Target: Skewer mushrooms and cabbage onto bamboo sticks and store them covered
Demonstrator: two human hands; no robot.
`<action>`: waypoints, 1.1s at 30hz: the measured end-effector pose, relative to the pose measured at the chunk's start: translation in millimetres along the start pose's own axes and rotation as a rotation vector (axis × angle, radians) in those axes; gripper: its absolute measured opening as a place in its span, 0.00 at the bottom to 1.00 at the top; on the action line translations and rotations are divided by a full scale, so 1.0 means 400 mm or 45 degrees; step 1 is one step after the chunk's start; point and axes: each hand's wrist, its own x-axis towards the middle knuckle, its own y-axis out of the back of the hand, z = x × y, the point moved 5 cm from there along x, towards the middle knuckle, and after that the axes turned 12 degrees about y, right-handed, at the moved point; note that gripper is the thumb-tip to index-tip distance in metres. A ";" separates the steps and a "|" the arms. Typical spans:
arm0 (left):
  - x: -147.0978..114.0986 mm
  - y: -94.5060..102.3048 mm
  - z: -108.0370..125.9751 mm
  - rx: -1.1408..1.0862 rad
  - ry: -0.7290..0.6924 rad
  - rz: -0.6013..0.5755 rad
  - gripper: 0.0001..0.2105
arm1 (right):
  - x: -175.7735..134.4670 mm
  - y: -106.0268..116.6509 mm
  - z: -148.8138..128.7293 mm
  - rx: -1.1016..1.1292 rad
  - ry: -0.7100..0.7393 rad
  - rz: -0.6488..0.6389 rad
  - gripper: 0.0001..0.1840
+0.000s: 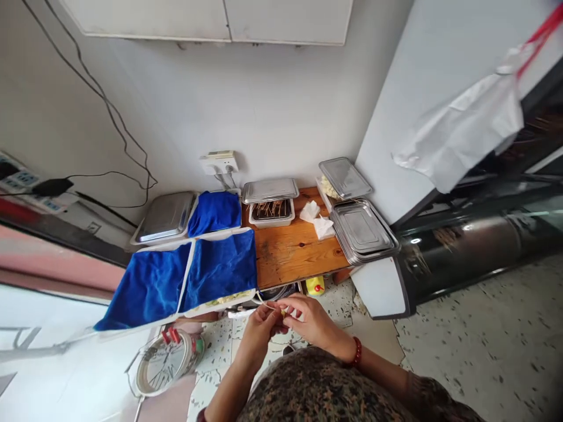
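My left hand (260, 323) and my right hand (311, 319) meet in front of my body, just off the front edge of the wooden table. Between their fingertips is a small yellowish piece (283, 312), too small to name; my right thumb and fingers pinch it. A thin pale stick (264, 301) runs up and left from my left fingers, which are closed about its lower end. Left of the hands, a white tray (240, 300) under a blue cloth (220, 266) shows pale yellowish food at its front edge.
On the wooden table (290, 255) stand a container of skewers (271, 212), crumpled tissues (317, 220) and stacked metal trays (365, 231). A second blue cloth (149, 284) covers a tray at left. A white bucket (165, 363) sits on the floor; a plastic bag (466, 129) hangs right.
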 end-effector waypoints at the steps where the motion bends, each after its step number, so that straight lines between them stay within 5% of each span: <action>1: 0.000 -0.010 -0.001 -0.013 0.003 -0.022 0.20 | -0.014 0.011 -0.007 -0.052 0.004 0.069 0.25; 9: -0.010 -0.137 -0.062 0.122 0.226 -0.329 0.16 | -0.130 0.069 -0.027 -0.431 0.106 0.125 0.21; 14: -0.012 -0.221 -0.139 0.262 0.389 -0.321 0.16 | -0.247 0.142 -0.032 -0.732 0.190 0.127 0.16; 19: -0.023 -0.396 -0.248 0.591 0.481 -0.491 0.14 | -0.420 0.239 -0.009 -1.024 0.105 0.207 0.15; 22: -0.051 -0.518 -0.313 0.812 0.573 -0.665 0.16 | -0.549 0.315 -0.014 -1.032 -0.199 0.468 0.12; 25: -0.059 -0.626 -0.343 0.962 0.627 -0.739 0.22 | -0.691 0.391 -0.040 -0.785 -0.486 0.996 0.09; 28: -0.046 -0.728 -0.343 1.051 0.542 -0.745 0.25 | -0.809 0.429 -0.061 -0.406 -0.580 1.466 0.12; 33: -0.040 -0.849 -0.395 1.309 0.441 -0.891 0.22 | -0.880 0.426 -0.106 -0.522 -0.578 1.675 0.12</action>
